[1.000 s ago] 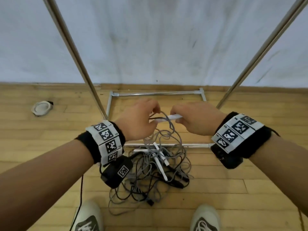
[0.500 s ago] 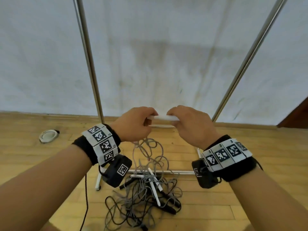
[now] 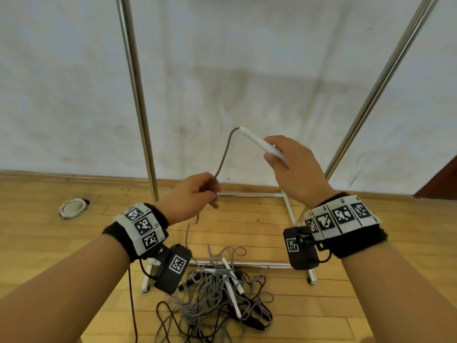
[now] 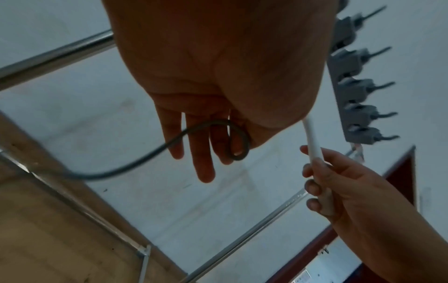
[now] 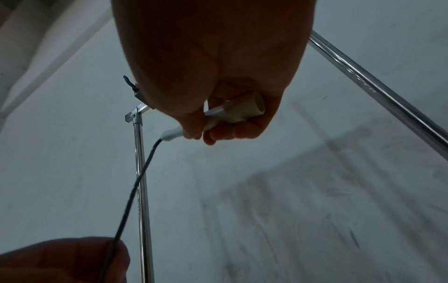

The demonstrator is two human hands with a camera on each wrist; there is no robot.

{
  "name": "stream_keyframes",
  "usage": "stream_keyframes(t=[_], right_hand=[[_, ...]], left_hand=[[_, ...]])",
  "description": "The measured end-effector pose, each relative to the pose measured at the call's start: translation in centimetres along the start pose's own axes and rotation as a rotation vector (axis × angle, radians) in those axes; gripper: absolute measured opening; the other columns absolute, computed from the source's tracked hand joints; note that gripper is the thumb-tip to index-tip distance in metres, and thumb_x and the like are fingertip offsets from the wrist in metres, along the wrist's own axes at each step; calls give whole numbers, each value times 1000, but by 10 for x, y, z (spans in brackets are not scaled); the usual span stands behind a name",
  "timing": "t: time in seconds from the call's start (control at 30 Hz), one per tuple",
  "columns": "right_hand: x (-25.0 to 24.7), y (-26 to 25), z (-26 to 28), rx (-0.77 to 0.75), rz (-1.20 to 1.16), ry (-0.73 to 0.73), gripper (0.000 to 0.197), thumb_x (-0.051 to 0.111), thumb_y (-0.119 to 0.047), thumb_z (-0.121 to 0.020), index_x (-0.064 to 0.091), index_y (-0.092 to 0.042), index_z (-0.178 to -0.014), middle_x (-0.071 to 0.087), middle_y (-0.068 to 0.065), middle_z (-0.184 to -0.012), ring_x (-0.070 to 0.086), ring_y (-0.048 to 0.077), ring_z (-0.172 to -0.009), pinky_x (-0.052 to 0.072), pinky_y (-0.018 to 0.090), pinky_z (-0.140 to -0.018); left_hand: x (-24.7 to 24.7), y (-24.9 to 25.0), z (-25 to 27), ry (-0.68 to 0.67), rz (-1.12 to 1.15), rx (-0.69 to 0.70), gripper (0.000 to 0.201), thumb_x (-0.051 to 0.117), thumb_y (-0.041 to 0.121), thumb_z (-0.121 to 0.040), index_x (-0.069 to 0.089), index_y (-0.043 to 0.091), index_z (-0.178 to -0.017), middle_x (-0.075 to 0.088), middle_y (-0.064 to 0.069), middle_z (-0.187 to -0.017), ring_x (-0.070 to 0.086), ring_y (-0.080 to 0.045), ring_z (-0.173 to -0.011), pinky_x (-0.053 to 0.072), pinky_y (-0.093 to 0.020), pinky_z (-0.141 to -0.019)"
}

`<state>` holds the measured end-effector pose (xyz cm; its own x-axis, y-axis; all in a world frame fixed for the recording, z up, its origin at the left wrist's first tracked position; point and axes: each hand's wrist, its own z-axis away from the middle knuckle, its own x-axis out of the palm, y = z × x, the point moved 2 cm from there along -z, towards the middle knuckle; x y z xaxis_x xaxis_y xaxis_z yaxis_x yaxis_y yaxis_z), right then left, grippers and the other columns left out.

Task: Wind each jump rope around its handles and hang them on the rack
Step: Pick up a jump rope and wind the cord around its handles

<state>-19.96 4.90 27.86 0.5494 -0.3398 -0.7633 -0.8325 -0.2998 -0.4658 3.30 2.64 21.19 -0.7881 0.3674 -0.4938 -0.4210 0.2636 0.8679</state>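
Note:
My right hand (image 3: 274, 154) grips a white jump-rope handle (image 3: 257, 142), tilted up to the left at chest height. Its grey rope (image 3: 223, 154) curves down from the handle's tip into my left hand (image 3: 211, 194), which pinches it between thumb and forefinger. From there the rope drops to a tangled pile of ropes (image 3: 217, 293) with white and black handles on the floor. In the left wrist view the rope (image 4: 135, 164) loops round my forefinger, beside the handle (image 4: 315, 153). The right wrist view shows the handle (image 5: 232, 113) in curled fingers. The rack's two steel uprights (image 3: 138, 95) (image 3: 371, 95) stand on either side.
The rack's base frame (image 3: 249, 195) lies on the wooden floor against a white wall. A grey strip of hooks (image 4: 351, 92) shows in the left wrist view. A round white object (image 3: 73, 207) lies on the floor at the left.
Both hands rose from just above the pile. The right hand lifted the handle up and to the right; the left hand let go of the handle and now holds the rope lower down.

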Motion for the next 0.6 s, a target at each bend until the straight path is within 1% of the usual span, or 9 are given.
stream_keyframes(t=[0.03, 0.1, 0.17, 0.23, 0.3, 0.37, 0.47, 0.53, 0.6], right_hand=[[1, 0, -4, 19, -26, 16, 22, 51, -24, -100, 55, -25, -122, 56, -11, -92, 53, 8, -76, 42, 28, -66], [1, 0, -11, 79, -110, 60, 22, 52, -25, -100, 55, -26, -121, 55, -16, -89, 55, 6, -76, 45, 25, -65], [3, 1, -15, 130, -200, 107, 21, 51, -25, -100, 55, -28, -121, 56, -16, -89, 56, 6, -76, 46, 23, -65], [6, 2, -15, 158, -229, 137, 19, 51, -26, -100, 55, -29, -119, 56, -15, -89, 56, 6, -75, 45, 23, -64], [6, 6, -17, 193, -247, 179, 16, 50, -27, -100, 54, -31, -115, 56, -16, -88, 55, 4, -72, 41, 18, -60], [-2, 12, -23, 246, -281, 246, 15, 51, -28, -100, 55, -30, -114, 55, -18, -88, 54, 0, -71, 38, 13, -58], [-13, 20, -32, 270, -341, 305, 12, 53, -30, -98, 55, -36, -108, 57, -19, -89, 58, 4, -74, 42, 18, -60], [-11, 26, -31, 272, -358, 312, 11, 53, -30, -98, 54, -38, -107, 57, -18, -90, 59, 6, -75, 45, 21, -62], [-6, 33, -28, 278, -357, 299, 11, 53, -30, -98, 53, -36, -108, 57, -18, -91, 59, 8, -77, 45, 23, -65]], left_hand=[[-1, -2, -1, -2, 30, -6, 12, 50, 6, -97, 61, 12, -100, 68, -4, -79, 71, -18, -76, 57, -39, -80], [-1, -4, 0, -29, 92, -20, 12, 50, 5, -98, 60, 9, -99, 65, -4, -74, 65, -20, -68, 57, -33, -69], [2, -6, 2, -55, 131, -36, 15, 45, 4, -99, 59, 9, -95, 62, -5, -69, 57, -16, -60, 51, -27, -58], [3, -9, 3, -24, 75, -30, 19, 41, 13, -103, 58, 10, -95, 62, -2, -65, 52, -13, -55, 45, -24, -53], [2, -12, 3, 9, -37, 5, 26, 38, 22, -106, 60, 13, -94, 61, 2, -63, 53, -11, -55, 45, -25, -55], [2, -15, 3, -12, -136, 29, 28, 38, 23, -106, 62, 16, -94, 63, 1, -68, 59, -16, -63, 49, -28, -63], [3, -24, 3, -94, -233, -2, 28, 38, 23, -106, 63, 16, -94, 68, 1, -80, 64, -15, -81, 50, -30, -80], [2, -32, 1, -123, -273, -53, 30, 37, 25, -106, 63, 18, -93, 69, 3, -86, 63, -13, -86, 48, -29, -83], [-1, -41, -1, -143, -324, -81, 31, 36, 26, -106, 62, 22, -89, 69, 6, -89, 62, -8, -88, 45, -24, -81]])
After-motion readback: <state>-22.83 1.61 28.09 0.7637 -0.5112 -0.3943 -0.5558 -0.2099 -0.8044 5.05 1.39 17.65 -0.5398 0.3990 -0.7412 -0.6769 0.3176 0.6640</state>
